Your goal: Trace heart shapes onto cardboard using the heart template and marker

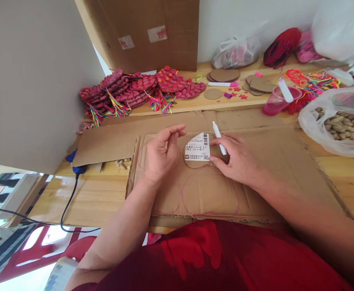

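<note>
A white marker (219, 137) lies across the fingers of my right hand (240, 159), pointing away from me. That hand's index finger and thumb touch the edge of a rounded cardboard cutout (191, 163), which carries a white printed label (197, 148). The cutout rests flat on a large cardboard sheet (273, 169) with pink curved outlines drawn on it. Just left of the cutout, my left hand (164, 153) is raised over the sheet, fingers loosely bent, with nothing seen in it.
Red, bumpy round pieces with coloured tassels (128, 89) are piled at the back left. Behind the sheet lie cardboard discs (225, 75) and red stars (242, 97). A pink cup (278, 104) and a bag of peanuts (343, 125) stand right. A black cable (64, 206) hangs left.
</note>
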A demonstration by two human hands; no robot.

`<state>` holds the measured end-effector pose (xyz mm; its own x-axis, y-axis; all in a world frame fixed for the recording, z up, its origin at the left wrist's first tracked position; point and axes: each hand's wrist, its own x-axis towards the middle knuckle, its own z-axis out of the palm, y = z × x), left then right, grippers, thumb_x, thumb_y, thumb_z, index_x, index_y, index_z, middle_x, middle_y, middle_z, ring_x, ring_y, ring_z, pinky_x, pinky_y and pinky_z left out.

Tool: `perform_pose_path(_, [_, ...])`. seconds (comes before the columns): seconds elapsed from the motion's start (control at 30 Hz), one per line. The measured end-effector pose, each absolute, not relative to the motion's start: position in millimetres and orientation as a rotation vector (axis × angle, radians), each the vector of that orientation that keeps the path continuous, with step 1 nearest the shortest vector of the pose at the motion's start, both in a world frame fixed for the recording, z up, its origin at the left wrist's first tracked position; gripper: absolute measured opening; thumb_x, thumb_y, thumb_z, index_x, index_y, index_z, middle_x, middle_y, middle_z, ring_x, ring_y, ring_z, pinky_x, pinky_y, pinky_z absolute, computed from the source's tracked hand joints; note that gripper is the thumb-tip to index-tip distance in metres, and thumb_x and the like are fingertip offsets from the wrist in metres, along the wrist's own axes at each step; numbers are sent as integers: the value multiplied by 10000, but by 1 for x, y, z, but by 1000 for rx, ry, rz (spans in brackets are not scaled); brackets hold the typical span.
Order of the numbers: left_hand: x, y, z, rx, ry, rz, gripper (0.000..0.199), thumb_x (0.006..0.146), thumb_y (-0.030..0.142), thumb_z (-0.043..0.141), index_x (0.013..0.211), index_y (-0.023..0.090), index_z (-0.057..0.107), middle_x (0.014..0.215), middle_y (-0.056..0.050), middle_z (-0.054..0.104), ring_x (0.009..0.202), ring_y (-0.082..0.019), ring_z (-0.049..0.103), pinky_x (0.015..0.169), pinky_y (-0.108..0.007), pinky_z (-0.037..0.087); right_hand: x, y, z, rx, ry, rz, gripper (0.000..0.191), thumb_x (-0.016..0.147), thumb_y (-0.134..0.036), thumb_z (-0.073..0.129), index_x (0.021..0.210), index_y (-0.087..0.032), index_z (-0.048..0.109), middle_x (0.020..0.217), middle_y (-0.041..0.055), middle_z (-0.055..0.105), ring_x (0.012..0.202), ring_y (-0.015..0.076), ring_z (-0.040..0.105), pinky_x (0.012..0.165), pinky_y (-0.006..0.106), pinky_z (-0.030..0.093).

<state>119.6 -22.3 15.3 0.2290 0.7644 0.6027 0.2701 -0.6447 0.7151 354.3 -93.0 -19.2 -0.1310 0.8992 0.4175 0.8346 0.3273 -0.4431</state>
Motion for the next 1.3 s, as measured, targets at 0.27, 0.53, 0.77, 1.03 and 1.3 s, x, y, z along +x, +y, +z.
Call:
perform_pose_path(0.27, [122,-25,13,2473,872,1307,267,1016,79,568,1178,200,743,1128,-43,801,1060,-161,722,934,-314,533,353,-94,-19,-1528,-1968,136,324,880,-273,707,1193,-234,631,1222,119,746,1285,387,599,1073,616,515])
perform_pose_path(0.53, [122,-25,9,2509,1056,1145,269,1032,137,566,1175,257,760,1090,-19,823,1005,-182,743,944,-379,465,353,-94,-19,-1545,-1956,153,331,876,-285,707,1195,-227,642,1239,123,745,1302,391,585,1091,612,503])
perform_pose_path(0.77, [123,-21,8,2477,916,1183,261,1039,164,542,1148,209,774,1079,-41,827,996,-175,761,918,-317,554,352,-93,-17,-1544,-1955,164,328,865,-289,704,1184,-231,646,1236,124,747,1286,380,602,1083,599,497])
perform_pose_path(1.03, [119,-19,8,2295,1096,1364,296,1026,143,519,1204,202,749,1167,-62,792,1095,-173,723,994,-324,564,354,-93,-19,-1549,-1963,154,328,871,-302,703,1190,-250,649,1209,112,754,1303,386,596,1083,613,490])
perform_pose_path(1.3, [118,-19,10,2306,1089,1343,302,1013,116,523,1175,209,760,1184,-68,787,1222,-208,686,1066,-386,511,353,-93,-19,-1548,-1959,138,334,867,-308,713,1188,-232,659,1223,119,755,1295,385,605,1096,601,495])
